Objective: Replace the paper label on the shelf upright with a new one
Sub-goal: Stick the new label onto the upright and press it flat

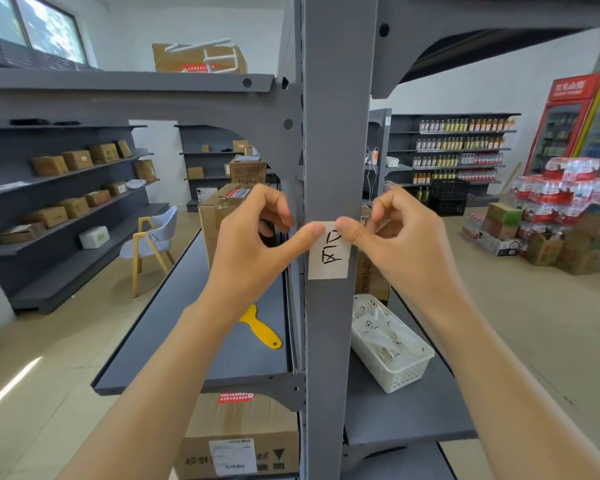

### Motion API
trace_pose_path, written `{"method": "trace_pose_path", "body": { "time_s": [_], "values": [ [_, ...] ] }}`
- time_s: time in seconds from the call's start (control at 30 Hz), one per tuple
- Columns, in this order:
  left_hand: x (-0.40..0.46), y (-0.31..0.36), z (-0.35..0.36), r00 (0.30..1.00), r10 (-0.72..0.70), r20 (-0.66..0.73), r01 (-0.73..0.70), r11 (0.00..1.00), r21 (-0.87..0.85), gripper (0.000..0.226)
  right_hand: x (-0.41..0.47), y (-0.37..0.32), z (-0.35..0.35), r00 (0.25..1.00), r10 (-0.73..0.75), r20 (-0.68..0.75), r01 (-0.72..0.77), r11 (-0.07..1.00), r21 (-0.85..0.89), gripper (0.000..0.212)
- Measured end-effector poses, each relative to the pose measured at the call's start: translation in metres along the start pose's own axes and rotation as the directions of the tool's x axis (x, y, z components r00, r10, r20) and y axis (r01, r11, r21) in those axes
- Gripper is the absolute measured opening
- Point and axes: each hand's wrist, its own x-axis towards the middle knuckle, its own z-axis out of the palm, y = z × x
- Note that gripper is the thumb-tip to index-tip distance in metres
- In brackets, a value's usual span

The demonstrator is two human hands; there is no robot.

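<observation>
Centre of frame: grey shelf upright [328, 133] running top to bottom. White paper label [329, 252] lies flat against its face, just below mid-height, black hand-drawn marks on it, long side vertical.

Left hand [253, 237]: thumb tip pressed on the label's upper left corner, other fingers curled in beside the upright's left edge; not closed round anything.

Right hand [402, 233]: thumb tip on the label's upper right corner, fingers curled behind the upright's right edge. Whether they pinch the label edge cannot be told.

Lower centre-left: yellow plastic scraper [262, 329] lying on the grey shelf board [187, 327], partly hidden by the left forearm.

Lower centre-right: white mesh basket [395, 368] on the shelf board right of the upright, holding more marked paper slips [378, 330].

Behind the left hand: cardboard box [219, 216] on the same shelf. Another carton [239, 441] below, at bottom centre.
</observation>
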Motion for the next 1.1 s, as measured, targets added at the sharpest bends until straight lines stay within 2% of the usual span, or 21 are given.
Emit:
{"method": "trace_pose_path", "body": {
  "time_s": [0.1, 0.27, 0.33, 0.4, 0.47, 0.53, 0.7, 0.77, 0.87, 1.1],
  "values": [
    [-0.011, -0.008, 0.007, 1.000, 0.000, 0.004, 0.000, 1.000, -0.027, 0.035, -0.012, 0.007, 0.003, 0.999, 0.032, 0.026, -0.032, 0.999, 0.034, 0.035],
    [-0.029, -0.025, 0.008, 0.995, -0.052, 0.090, 0.054, 0.998, -0.025, 0.042, -0.033, 0.023, 0.000, 0.990, 0.091, 0.106, -0.088, 0.995, -0.039, 0.040],
    [-0.025, -0.025, 0.004, 0.992, -0.050, 0.114, 0.052, 0.999, -0.012, 0.046, -0.032, 0.024, -0.006, 0.987, 0.071, 0.146, -0.058, 0.994, -0.093, 0.040],
    [-0.015, -0.019, 0.003, 0.993, -0.018, 0.117, 0.019, 1.000, -0.013, 0.048, -0.028, 0.017, -0.010, 0.989, 0.006, 0.146, 0.003, 0.998, -0.062, 0.037],
    [-0.004, -0.008, 0.006, 0.997, 0.023, 0.076, -0.022, 1.000, -0.015, 0.045, -0.021, 0.008, -0.009, 0.995, -0.031, 0.093, 0.025, 0.997, 0.068, 0.033],
    [0.006, 0.001, 0.009, 0.999, 0.043, 0.003, -0.043, 0.999, -0.014, 0.044, -0.010, -0.002, -0.007, 0.997, -0.062, 0.042, 0.057, 0.992, 0.116, 0.030],
    [0.008, 0.001, 0.015, 0.996, 0.064, -0.065, -0.063, 0.998, 0.019, 0.046, 0.007, -0.007, -0.003, 0.988, -0.137, 0.069, 0.141, 0.988, -0.068, 0.034],
    [0.002, -0.004, 0.018, 0.996, 0.064, -0.059, -0.063, 0.998, 0.012, 0.047, 0.005, -0.001, -0.001, 0.989, -0.117, 0.095, 0.125, 0.988, -0.093, 0.035],
    [-0.009, -0.014, 0.020, 0.997, 0.073, -0.011, -0.072, 0.997, 0.024, 0.050, -0.005, 0.013, 0.001, 0.987, -0.055, 0.151, 0.055, 0.998, 0.002, 0.036],
    [-0.032, -0.033, 0.019, 0.993, -0.032, 0.116, 0.034, 0.999, -0.008, 0.052, -0.028, 0.033, 0.006, 0.972, 0.016, 0.236, -0.025, 0.999, 0.034, 0.037]
  ]
}}
